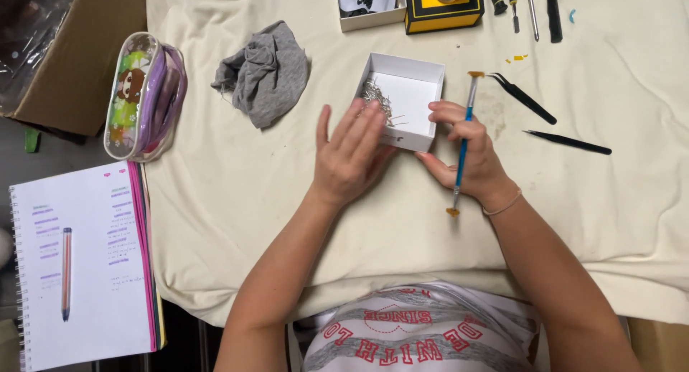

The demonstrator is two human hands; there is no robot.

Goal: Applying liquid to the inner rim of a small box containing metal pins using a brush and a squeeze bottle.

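Observation:
A small white open box lies on the cream cloth, with a tangle of thin silvery metal pieces in its left corner. My left hand rests flat with fingers spread against the box's near left side, fingertips at the metal pieces. My right hand touches the box's near right corner and grips a thin blue double-ended tool with small yellow tips, held roughly upright along the hand.
Two black tweezers lie right of the box. A crumpled grey rag and a clear pencil case sit left. A yellow-and-black box and screwdrivers are at the far edge. A spiral notebook with a pencil lies lower left.

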